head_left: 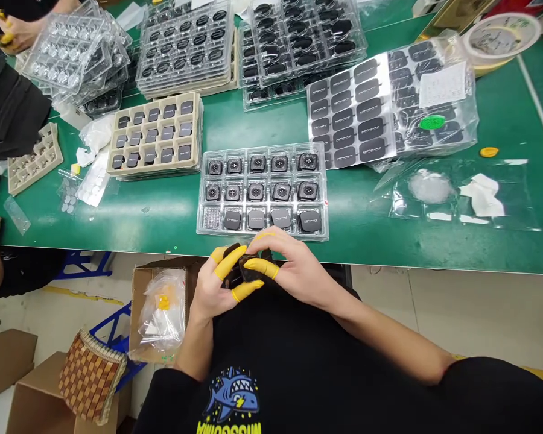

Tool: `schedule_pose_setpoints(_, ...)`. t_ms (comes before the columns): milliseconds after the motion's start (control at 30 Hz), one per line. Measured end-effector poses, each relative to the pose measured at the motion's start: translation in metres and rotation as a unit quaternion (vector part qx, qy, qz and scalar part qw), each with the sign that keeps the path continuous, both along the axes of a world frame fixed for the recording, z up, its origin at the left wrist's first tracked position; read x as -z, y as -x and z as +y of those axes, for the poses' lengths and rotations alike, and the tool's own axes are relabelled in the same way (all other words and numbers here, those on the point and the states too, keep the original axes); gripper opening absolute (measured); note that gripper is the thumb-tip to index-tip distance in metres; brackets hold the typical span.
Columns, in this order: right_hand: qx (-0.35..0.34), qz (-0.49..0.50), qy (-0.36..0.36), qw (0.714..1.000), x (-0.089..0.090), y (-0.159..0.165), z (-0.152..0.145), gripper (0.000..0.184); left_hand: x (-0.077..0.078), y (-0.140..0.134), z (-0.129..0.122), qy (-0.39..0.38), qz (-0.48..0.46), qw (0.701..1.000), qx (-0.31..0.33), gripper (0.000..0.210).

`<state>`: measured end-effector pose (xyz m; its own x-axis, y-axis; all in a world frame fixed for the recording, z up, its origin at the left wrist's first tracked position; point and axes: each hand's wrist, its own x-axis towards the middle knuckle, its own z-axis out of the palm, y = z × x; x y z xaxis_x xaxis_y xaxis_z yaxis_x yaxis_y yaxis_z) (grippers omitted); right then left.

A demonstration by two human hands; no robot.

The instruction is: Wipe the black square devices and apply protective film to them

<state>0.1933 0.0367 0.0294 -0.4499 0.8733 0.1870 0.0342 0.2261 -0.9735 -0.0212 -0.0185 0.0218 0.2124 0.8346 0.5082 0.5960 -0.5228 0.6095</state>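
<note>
Both my hands meet just off the table's front edge, with yellow finger cots on several fingertips. My left hand (217, 280) is closed round a black smartwatch body (250, 269) with rounded corners. Thumb and fingers of my right hand (287, 265) pinch the same piece from the other side. Another dark piece (234, 278) shows between the left fingers; its kind is partly hidden. Just beyond the hands lies a clear plastic tray (201, 226). Its two back rows hold square watches with round sensor backs up; the front row holds pieces with printed grey-black faces, and its left cell is bare.
A beige tray stack (156, 170) with dark squares stands left of the clear tray. Clear trays of black ovals (185, 42) sit behind. Printed label sheets (348, 114) and a tape roll (502, 36) lie right. A co-worker's hand (20, 33) is at far left.
</note>
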Motion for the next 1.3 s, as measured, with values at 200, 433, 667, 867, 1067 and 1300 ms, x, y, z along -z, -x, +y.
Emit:
schedule_pose_setpoints(200,0.006,-0.009,-0.042,0.999,-0.001,0.004,0.003,0.006,0.011,0.001,0.004,-0.032,-0.005,0.999,-0.015,0.06)
schedule_pose_setpoints(433,0.058,-0.003,-0.051,0.997,-0.027,-0.034,0.005,0.011,0.029,0.008,0.007,0.018,-0.094,0.994,-0.043,0.06)
schedule_pose_setpoints(667,0.421,-0.321,0.031,0.848,0.022,-0.199,0.074,0.009,0.037,0.02,0.01,0.099,-0.308,0.945,-0.045,0.066)
schedule_pose_setpoints(867,0.511,-0.421,0.061,0.747,0.076,-0.243,0.116,0.015,0.038,0.017,0.018,0.111,-0.323,0.94,-0.004,0.062)
schedule_pose_setpoints(1067,0.539,-0.472,0.053,0.696,0.085,-0.271,0.095,0.046,0.054,0.026,0.012,0.108,-0.292,0.949,-0.042,0.064)
schedule_pose_setpoints(1300,0.539,-0.461,0.037,0.704,0.093,-0.287,0.083,0.022,0.06,0.025,0.02,0.115,-0.258,0.958,-0.054,0.063)
